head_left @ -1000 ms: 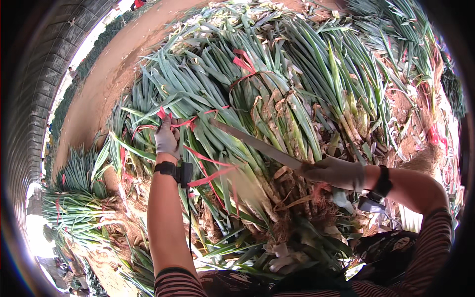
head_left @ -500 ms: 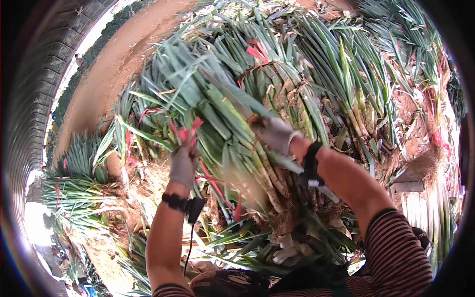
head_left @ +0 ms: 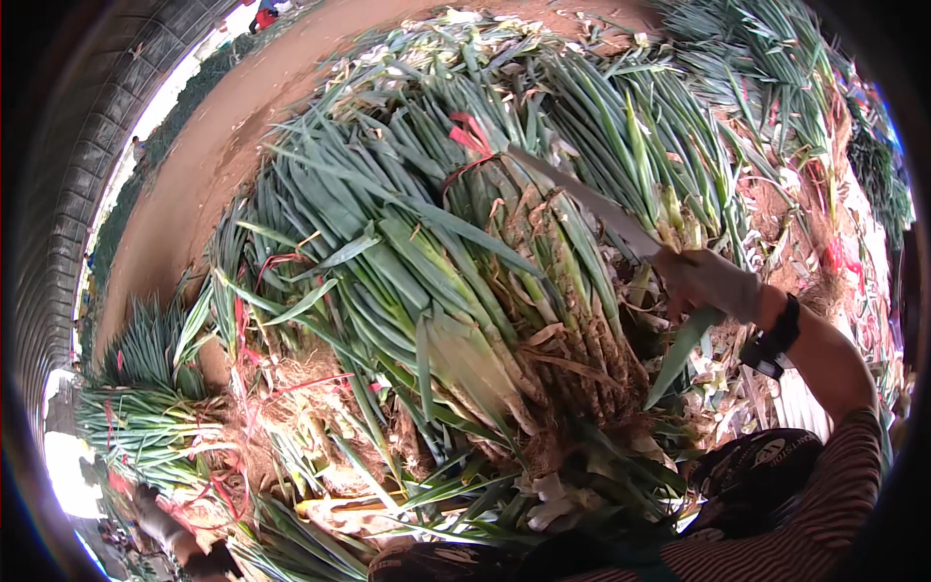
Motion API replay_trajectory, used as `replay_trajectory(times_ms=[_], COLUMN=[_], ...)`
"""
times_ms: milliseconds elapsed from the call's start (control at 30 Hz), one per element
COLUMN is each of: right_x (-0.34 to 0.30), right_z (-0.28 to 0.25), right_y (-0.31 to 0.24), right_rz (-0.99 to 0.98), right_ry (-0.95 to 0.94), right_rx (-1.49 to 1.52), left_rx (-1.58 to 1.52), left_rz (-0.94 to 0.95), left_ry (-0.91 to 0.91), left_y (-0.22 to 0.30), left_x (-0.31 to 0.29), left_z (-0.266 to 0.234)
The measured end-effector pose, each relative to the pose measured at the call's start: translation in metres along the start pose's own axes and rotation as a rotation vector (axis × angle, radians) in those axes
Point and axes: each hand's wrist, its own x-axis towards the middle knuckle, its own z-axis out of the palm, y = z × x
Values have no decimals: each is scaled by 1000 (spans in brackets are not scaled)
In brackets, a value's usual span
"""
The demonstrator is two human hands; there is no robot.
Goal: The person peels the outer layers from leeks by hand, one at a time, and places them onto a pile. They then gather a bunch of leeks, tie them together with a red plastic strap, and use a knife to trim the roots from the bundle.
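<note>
My right hand [head_left: 713,283], in a pale glove, is closed round a long knife [head_left: 592,206]. Its grey blade points up and left over a pile of leeks tied with a red strip [head_left: 472,134]. In front of me lies a loose spread of leeks [head_left: 427,267], roots toward me and leaves pointing away; no tie shows round it. A leek leaf [head_left: 685,354] hangs just below my right hand. My left hand [head_left: 163,524], also gloved, is far out at the lower left beside loose red strips [head_left: 225,493]. Its fingers are blurred, so what they hold is unclear.
More leeks [head_left: 669,126] lie at the far right. Smaller green bundles [head_left: 145,417] rest at the left. Bare brown soil [head_left: 184,184] runs along the far left, beside a ridged wall [head_left: 92,155]. Loose leaves and trimmings litter the ground near my knees.
My left hand has swung from the leeks to the lower left; it had been gripping a red strip. My right hand has moved right, and the knife blade now points up and left.
</note>
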Motion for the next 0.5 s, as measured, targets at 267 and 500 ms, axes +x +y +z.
replay_trajectory(times_ms=[267, 500], right_x=[93, 192], right_z=[33, 107], right_y=[9, 16], right_rz=[137, -417], right_ry=[-212, 110], right_rx=[533, -279], left_rx=[-299, -387], left_rz=[181, -28], left_ry=[-702, -1064], left_y=[183, 207], left_x=[-310, -394], left_z=[281, 291])
